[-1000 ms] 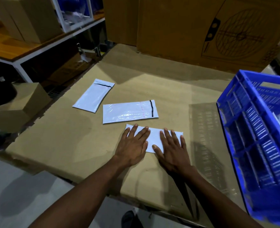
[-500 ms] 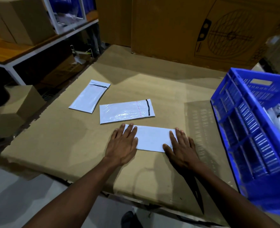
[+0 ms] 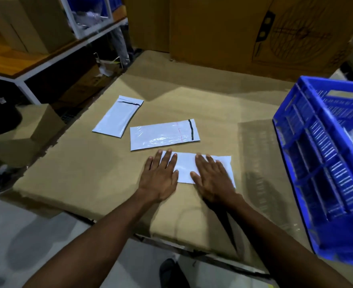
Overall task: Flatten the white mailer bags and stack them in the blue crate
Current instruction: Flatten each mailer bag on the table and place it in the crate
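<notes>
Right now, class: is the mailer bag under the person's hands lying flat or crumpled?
Flat. The nearest mailer bag lies spread on the cardboard surface, with the left hand and right hand pressing it, fingers straight.

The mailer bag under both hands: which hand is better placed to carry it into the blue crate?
Probably the right hand. It presses the nearest mailer bag on the side toward the blue crate, which stands at the person's right. The left hand lies on the bag's far end.
</notes>
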`<state>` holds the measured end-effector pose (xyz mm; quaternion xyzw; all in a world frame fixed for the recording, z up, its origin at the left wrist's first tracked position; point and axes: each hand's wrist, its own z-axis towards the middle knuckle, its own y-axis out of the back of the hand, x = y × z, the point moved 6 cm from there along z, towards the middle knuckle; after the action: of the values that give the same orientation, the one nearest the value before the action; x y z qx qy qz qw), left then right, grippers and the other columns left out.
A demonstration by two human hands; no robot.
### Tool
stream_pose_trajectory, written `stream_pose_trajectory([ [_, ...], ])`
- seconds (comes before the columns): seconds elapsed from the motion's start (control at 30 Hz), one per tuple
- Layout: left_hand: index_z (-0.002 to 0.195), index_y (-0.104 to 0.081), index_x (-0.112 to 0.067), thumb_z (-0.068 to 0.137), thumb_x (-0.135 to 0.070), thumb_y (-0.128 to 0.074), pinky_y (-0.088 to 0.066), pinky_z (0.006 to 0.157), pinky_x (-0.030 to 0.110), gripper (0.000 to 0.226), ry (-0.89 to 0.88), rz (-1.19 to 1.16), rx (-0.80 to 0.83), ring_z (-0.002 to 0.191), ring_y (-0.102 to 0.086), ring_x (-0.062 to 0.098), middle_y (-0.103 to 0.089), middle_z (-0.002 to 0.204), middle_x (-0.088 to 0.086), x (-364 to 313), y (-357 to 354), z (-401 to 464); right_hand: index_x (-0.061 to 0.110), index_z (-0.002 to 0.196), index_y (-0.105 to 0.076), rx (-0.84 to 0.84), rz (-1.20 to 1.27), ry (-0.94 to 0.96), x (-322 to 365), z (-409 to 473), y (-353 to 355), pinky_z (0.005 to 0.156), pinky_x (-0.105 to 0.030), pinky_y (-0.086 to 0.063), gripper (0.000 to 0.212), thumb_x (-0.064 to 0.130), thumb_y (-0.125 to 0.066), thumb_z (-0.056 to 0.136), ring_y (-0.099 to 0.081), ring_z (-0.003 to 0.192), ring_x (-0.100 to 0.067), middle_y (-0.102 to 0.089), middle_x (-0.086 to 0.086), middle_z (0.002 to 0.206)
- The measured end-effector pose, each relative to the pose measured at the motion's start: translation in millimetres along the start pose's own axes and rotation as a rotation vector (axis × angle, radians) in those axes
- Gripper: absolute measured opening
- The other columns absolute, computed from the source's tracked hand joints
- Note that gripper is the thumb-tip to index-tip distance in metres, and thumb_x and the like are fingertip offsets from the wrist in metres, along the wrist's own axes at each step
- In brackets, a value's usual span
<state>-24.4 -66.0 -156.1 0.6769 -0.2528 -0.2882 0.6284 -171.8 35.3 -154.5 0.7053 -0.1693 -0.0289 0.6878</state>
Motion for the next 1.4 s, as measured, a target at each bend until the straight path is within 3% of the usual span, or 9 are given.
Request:
stream_pose_trajectory([
  [0.27, 0.163, -0.011, -0.022, 0.095, -0.06, -0.001, -0.008, 0.125, 0.05, 0.079, 0.086, -0.076, -0.021, 0.156, -0.007, 0.031, -0.011, 0.169, 0.013, 5.5, 1.5, -4.1, 0.03, 0.157, -0.007, 0.007, -0.055, -0.173, -54.0, -31.2, 9.9, 0.118, -0.055, -0.004, 0.066, 0.061, -0.007, 0.099, 0.006, 0.152, -0.023, 0.001, 0.006, 0.166],
  [0.33, 0.157, -0.033, -0.011, 0.099, -0.054, -0.013, -0.023, 0.121, 0.053, 0.075, 0.099, -0.067, -0.117, 0.15, -0.027, 0.035, -0.031, 0.162, 0.018, 4.1, 12.0, -5.0, 0.022, 0.155, -0.022, -0.014, -0.081, -0.197, -47.5, -22.7, 21.4, 0.116, -0.06, -0.009, 0.064, 0.053, -0.012, 0.1, -0.005, 0.151, -0.031, -0.014, -0.001, 0.164],
  [0.47, 0.134, -0.061, 0.001, 0.1, -0.033, -0.034, -0.041, 0.113, 0.048, 0.055, -0.198, -0.174, -0.243, 0.132, -0.055, 0.032, -0.058, 0.142, 0.019, -38.2, 25.1, 5.1, 0.005, 0.14, -0.051, -0.045, -0.01, 0.007, -5.4, -0.2, 19.7, 0.107, -0.059, -0.036, 0.056, 0.037, -0.029, 0.099, -0.045, 0.135, -0.038, -0.048, -0.013, 0.148],
  [0.57, 0.145, -0.052, -0.003, 0.101, -0.035, -0.021, -0.033, 0.119, 0.042, 0.063, -0.215, -0.315, -0.134, 0.142, -0.045, 0.028, -0.051, 0.15, 0.015, -67.4, 25.4, 11.7, 0.01, 0.146, -0.045, -0.022, -0.012, 0.06, 6.0, -2.7, 9.0, 0.11, -0.058, -0.033, 0.057, 0.035, -0.026, 0.098, -0.037, 0.142, -0.033, -0.043, -0.005, 0.153],
  [0.7, 0.152, -0.045, -0.012, 0.102, -0.039, -0.012, -0.027, 0.121, 0.045, 0.065, -0.183, -0.145, -0.11, 0.148, -0.037, 0.027, -0.044, 0.158, 0.006, -56.4, 8.9, 10.1, 0.033, 0.155, -0.023, -0.012, -0.061, -0.035, -7.7, -8.1, 5.4, 0.119, -0.053, -0.013, 0.061, 0.052, -0.014, 0.098, -0.016, 0.151, -0.021, -0.019, 0.013, 0.163],
  [1.0, 0.162, -0.013, -0.035, 0.093, -0.063, 0.0, -0.006, 0.124, 0.048, 0.076, 0.011, -0.077, -0.027, 0.156, 0.001, 0.031, -0.003, 0.171, -0.004, -1.8, 1.2, 0.5, 0.03, 0.157, 0.001, 0.081, -0.051, -0.131, -57.0, -21.3, 3.4, 0.117, -0.064, -0.002, 0.072, 0.067, -0.005, 0.095, 0.013, 0.151, -0.029, 0.01, 0.004, 0.165],
  [1.17, 0.162, -0.009, -0.035, 0.09, -0.063, 0.006, -0.004, 0.124, 0.048, 0.079, 0.021, -0.05, -0.019, 0.156, 0.003, 0.03, 0.0, 0.171, -0.004, -4.1, -0.8, 0.5, 0.019, 0.155, -0.026, 0.035, -0.115, -0.037, -3.5, 1.6, 15.6, 0.111, -0.073, -0.008, 0.074, 0.06, -0.002, 0.098, -0.016, 0.15, -0.033, -0.02, -0.001, 0.163],
  [1.27, 0.162, -0.009, -0.036, 0.09, -0.065, 0.005, -0.004, 0.124, 0.046, 0.079, 0.02, -0.045, -0.027, 0.156, 0.003, 0.028, -0.001, 0.171, -0.005, -0.6, -0.4, 0.2, 0.036, 0.157, -0.001, 0.088, -0.043, 0.087, 18.0, 12.6, 4.3, 0.113, -0.068, 0.006, 0.073, 0.067, 0.008, 0.092, 0.007, 0.152, -0.02, 0.006, 0.017, 0.164],
  [1.4, 0.162, -0.012, -0.035, 0.097, -0.061, -0.009, -0.005, 0.123, 0.048, 0.07, 0.017, -0.065, -0.043, 0.156, 0.001, 0.028, -0.004, 0.171, -0.004, -2.0, -0.9, 0.6, 0.043, 0.155, 0.0, 0.022, -0.033, -0.004, -19.8, -1.7, 4.3, 0.117, -0.062, -0.001, 0.068, 0.071, -0.006, 0.093, 0.006, 0.152, -0.017, 0.008, 0.023, 0.163],
])
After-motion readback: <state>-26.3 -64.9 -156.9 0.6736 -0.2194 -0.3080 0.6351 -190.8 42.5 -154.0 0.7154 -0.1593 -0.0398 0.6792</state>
